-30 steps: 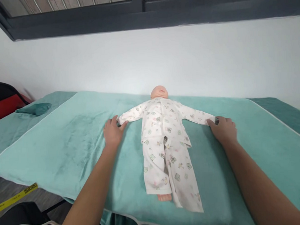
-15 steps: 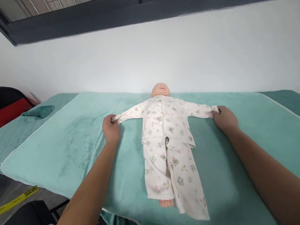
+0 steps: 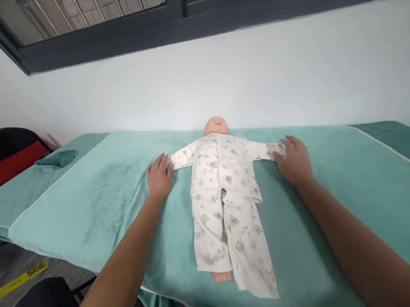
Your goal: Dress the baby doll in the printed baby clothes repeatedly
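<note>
Doll (image 3: 216, 125): on its back, mid-bed, arms out both sides, head nr wall.
Top (image 3: 222, 166): wht w/ small bear prints, on doll; hem overlaps pants.
Pants (image 3: 249, 242): same print; L-side leg ends above toes (image 3: 221, 276), R-side leg reaches lower.
L hand (image 3: 159, 177): at L-side sleeve (image 3: 182, 158) end, fingers extended, slightly apart.
R hand (image 3: 293, 161): at R-side sleeve (image 3: 266, 151) end, thumb + fingers spread, cuff btwn.
Cuff contact pressure: can't tell, either hand.
Bed (image 3: 92, 212): teal cover, pale piping.
Back: wht wall (image 3: 222, 80), dk window frame (image 3: 118, 39) above.
Far L: red/blk item (image 3: 18, 157); yel strip (image 3: 20, 280) lower.
</note>
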A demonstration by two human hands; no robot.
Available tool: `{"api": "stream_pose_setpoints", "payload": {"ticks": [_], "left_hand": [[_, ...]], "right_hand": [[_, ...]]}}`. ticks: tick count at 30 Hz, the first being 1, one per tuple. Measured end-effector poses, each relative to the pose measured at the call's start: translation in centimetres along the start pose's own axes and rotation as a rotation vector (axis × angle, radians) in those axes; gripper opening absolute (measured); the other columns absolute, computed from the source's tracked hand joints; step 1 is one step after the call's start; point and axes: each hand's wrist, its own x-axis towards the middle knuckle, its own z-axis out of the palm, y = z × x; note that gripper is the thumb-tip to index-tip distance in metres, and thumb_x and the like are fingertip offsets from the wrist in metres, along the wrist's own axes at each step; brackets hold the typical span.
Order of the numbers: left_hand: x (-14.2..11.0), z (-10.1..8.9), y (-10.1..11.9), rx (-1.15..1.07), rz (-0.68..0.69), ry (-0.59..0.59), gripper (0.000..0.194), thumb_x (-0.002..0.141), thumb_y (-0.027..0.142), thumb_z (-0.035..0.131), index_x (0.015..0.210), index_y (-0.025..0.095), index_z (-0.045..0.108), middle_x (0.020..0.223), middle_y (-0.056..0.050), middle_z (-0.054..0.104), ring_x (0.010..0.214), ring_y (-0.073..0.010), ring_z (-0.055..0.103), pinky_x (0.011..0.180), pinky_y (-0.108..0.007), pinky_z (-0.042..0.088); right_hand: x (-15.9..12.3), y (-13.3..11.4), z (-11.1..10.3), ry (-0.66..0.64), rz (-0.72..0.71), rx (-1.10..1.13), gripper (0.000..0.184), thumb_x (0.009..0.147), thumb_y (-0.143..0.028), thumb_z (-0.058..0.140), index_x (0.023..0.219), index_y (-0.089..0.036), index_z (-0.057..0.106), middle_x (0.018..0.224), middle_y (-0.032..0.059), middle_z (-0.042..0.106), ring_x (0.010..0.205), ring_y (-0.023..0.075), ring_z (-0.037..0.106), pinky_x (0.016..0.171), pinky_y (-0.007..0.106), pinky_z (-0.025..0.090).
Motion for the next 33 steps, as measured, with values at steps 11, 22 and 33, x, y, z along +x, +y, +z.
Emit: {"api": "stream_pose_setpoints", "payload": {"ticks": [11, 22, 33], "left_hand": [[0.4, 0.4, -0.1, 0.072, -0.139, -0.1, 0.049, 0.09, 0.047, 0.048, 0.132, 0.023, 0.053, 0.136, -0.012, 0.057, 0.13, -0.0314, 0.048, 0.112, -0.052, 0.029], [0.3, -0.1, -0.1, -0.01, -0.193, 0.028, 0.045, 0.088, 0.026, 0.049, 0.132, 0.019, 0.046, 0.127, -0.014, 0.054, 0.112, -0.0299, 0.058, 0.09, -0.043, 0.049], [0.1, -0.4, -0.1, -0.117, -0.312, 0.122, 0.04, 0.089, 0.021, 0.04, 0.129, 0.021, 0.044, 0.126, -0.012, 0.053, 0.103, -0.0263, 0.062, 0.083, -0.04, 0.05]], "right_hand": [[0.1, -0.1, 1.4, -0.258, -0.05, -0.041, 0.06, 0.095, -0.047, 0.03, 0.139, -0.009, 0.045, 0.145, 0.0169, 0.048, 0.135, 0.0306, 0.043, 0.111, 0.045, 0.034], [-1.3, -1.1, 0.6, -0.142, -0.078, 0.027, 0.052, 0.092, -0.042, 0.04, 0.133, -0.012, 0.052, 0.144, 0.0185, 0.048, 0.136, 0.0324, 0.041, 0.111, 0.05, 0.035], [-2.0, -2.2, 0.4, -0.147, -0.011, 0.121, 0.051, 0.089, -0.041, 0.043, 0.132, -0.014, 0.053, 0.141, 0.0162, 0.051, 0.132, 0.0314, 0.044, 0.11, 0.047, 0.036]]}}
